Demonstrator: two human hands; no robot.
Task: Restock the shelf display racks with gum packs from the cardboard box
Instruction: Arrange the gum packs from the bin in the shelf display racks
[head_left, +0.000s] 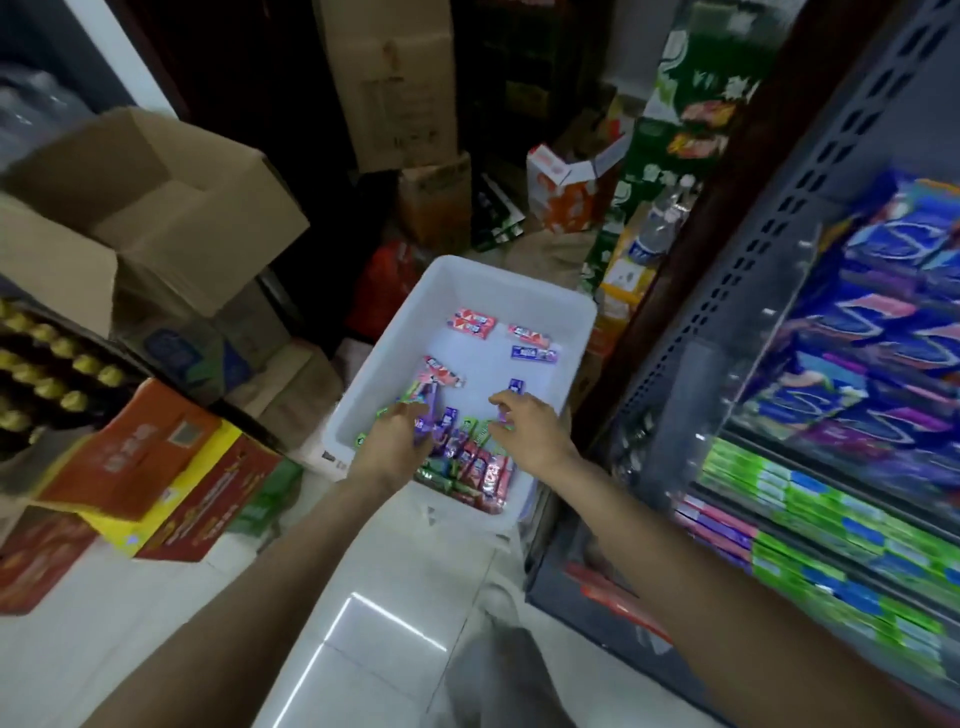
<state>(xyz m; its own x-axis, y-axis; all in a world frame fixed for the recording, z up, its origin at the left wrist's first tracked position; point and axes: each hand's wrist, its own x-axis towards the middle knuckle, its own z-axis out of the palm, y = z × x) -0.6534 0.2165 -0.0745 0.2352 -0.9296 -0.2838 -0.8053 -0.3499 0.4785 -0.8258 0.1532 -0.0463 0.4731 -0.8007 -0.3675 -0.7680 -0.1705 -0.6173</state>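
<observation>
Red, purple, green gum packs (470, 462) lie scattered in white bin (410, 332).

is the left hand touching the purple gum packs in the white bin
Touching: the head view shows the left hand gripping purple gum packs inside the white bin.

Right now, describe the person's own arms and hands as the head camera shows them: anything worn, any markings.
Both forearms are bare right up to the frame's bottom edge, with no sleeve showing. The left hand and right hand wear no gloves. No watch, band or ring is visible, and no markings show, though the picture is slightly blurred.
</observation>
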